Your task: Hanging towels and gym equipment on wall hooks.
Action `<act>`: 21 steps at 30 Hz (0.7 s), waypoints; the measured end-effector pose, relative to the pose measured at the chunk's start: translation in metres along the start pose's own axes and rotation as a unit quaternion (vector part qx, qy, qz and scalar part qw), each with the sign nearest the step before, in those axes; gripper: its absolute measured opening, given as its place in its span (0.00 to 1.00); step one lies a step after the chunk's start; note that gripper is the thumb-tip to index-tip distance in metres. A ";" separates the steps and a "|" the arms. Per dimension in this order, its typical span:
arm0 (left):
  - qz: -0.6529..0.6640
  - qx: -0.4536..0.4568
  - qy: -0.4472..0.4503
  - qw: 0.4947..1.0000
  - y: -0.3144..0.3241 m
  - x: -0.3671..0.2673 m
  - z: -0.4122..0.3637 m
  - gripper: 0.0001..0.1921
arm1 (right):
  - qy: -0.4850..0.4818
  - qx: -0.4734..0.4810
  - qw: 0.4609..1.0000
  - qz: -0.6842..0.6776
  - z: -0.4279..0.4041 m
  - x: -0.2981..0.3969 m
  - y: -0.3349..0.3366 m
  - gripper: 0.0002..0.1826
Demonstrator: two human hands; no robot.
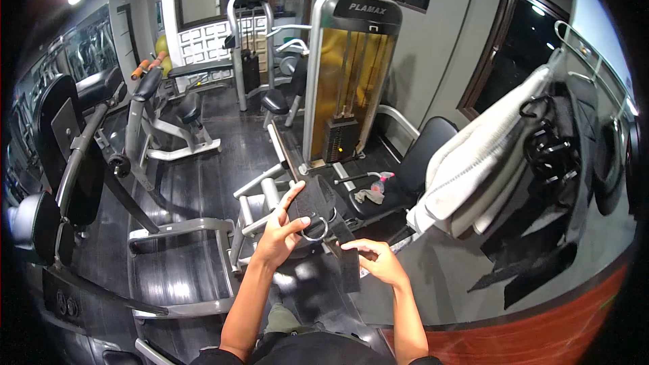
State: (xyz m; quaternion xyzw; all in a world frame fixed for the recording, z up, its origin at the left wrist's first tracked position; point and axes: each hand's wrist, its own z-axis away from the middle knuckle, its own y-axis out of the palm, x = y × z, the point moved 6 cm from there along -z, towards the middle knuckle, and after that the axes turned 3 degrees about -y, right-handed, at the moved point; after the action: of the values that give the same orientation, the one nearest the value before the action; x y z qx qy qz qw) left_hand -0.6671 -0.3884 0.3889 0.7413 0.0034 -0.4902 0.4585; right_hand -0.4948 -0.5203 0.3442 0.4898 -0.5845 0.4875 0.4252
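Note:
A black cable-machine ankle strap (315, 202) with a metal D-ring (315, 229) is held up in front of my body. My left hand (280, 230) grips its left side, thumb near the ring and index finger stretched up along the strap. The strap's loose tail (348, 263) hangs down on the right. My right hand (376, 260) is at this tail, fingers bent around its right edge, with the index fingertip on or close to it. The strap hides part of the machine frame behind it.
A weight-stack machine (350, 81) stands ahead, with a spray bottle (380, 182) and cloth (370, 195) on its seat. White towels (476, 152) and black straps (552, 147) hang from wall hooks at right. Gym benches (177, 233) and machines fill the left.

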 end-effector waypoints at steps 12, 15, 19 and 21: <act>0.005 0.043 -0.081 0.996 0.036 0.061 0.010 0.39 | -0.100 -0.157 0.979 0.077 0.060 0.026 -0.016 0.10; 0.023 0.061 -0.105 0.992 0.044 0.068 0.009 0.39 | -0.067 -0.183 0.981 -0.010 0.071 0.018 -0.015 0.10; 0.033 0.070 -0.120 0.990 0.050 0.078 0.006 0.38 | -0.065 -0.226 0.972 0.011 0.075 0.006 -0.015 0.10; 0.034 0.080 -0.126 0.988 0.055 0.081 0.004 0.38 | -0.034 -0.221 0.974 0.047 0.076 0.002 -0.016 0.10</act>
State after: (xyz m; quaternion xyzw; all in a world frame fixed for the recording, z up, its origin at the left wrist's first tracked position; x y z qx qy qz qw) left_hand -0.6030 -0.4589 0.3662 0.7074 -0.1187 -0.5624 0.4113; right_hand -0.4812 -0.5966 0.3364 0.3720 -0.7141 0.3490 0.4794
